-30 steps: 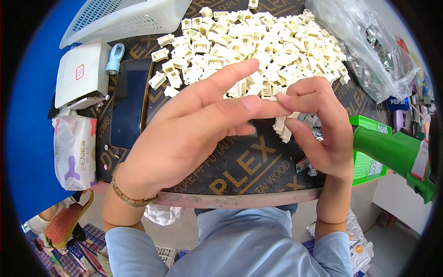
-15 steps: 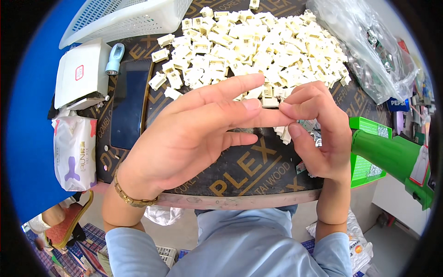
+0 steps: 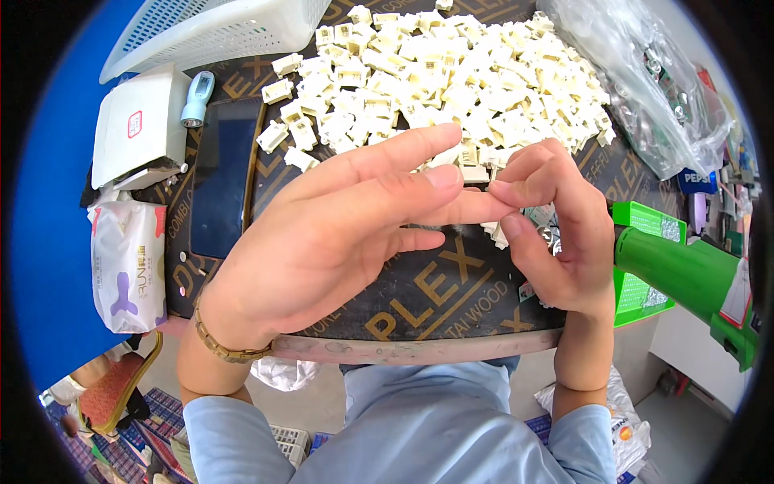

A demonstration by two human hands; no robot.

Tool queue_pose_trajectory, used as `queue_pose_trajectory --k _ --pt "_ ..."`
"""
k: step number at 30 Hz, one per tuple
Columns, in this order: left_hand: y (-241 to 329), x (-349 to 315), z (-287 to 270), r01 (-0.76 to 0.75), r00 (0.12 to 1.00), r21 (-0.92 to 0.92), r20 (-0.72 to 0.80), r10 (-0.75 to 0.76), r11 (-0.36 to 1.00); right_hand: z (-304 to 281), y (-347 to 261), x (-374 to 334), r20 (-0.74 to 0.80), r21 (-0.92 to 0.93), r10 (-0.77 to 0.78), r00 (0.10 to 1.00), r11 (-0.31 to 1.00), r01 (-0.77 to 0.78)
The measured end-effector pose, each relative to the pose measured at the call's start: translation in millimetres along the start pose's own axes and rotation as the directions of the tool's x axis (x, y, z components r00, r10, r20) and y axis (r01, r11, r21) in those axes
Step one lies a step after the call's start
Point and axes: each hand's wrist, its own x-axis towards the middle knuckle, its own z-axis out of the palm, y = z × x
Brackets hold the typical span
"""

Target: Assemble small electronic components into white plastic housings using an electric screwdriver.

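Observation:
Above the near part of the table, my left hand (image 3: 322,234) is open, its fingers stretched out toward the right and spread apart. My right hand (image 3: 564,230) is closed, with its thumb and fingers pinched at the tip of one long left finger. Anything small between those fingertips is hidden. Just beyond both hands spreads a large pile of cream plastic housings (image 3: 451,81), small and block-shaped. A few of them and some shiny metal bits (image 3: 551,235) show partly behind my right hand.
A green power tool (image 3: 685,262) lies over a green basket (image 3: 641,214) at right. A clear plastic bag (image 3: 637,81) is far right. On the left are a white basket (image 3: 218,40), white box (image 3: 137,129), light-blue flashlight (image 3: 197,98), dark phone (image 3: 218,185) and tissue pack (image 3: 129,266).
The view has shifted slightly. Both hands keep almost the same pose, with the right fingers still at the left fingertip.

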Motion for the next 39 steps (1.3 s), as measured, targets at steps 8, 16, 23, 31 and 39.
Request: queue_pose_trajectory --k 8,16,23,31,39 --pt "-1.9 2.1 4.8 -0.019 0.998 -0.003 0.065 0.020 1.000 1.2 1.3 -2.3 0.003 0.050 0.019 1.000 0.999 -0.019" --pt "-4.0 2.3 3.9 -0.021 0.997 -0.005 0.073 0.022 1.000 1.1 1.8 -3.5 0.026 0.034 0.027 0.999 0.999 -0.028" --pt "-0.9 4.5 -7.8 -0.008 1.000 0.038 -0.008 0.009 0.999 -0.6 -6.6 -0.5 0.078 -0.020 0.026 0.997 0.999 -0.025" --pt "-10.7 10.6 -5.4 -0.025 0.999 -0.028 0.020 0.026 0.999 4.6 -7.2 0.5 -0.011 -0.010 0.025 1.000 1.000 -0.025" --pt "-16.9 16.0 0.2 -0.046 0.997 0.146 -0.054 0.055 0.988 5.7 -6.1 0.3 0.007 -0.015 0.008 1.000 1.000 -0.008"
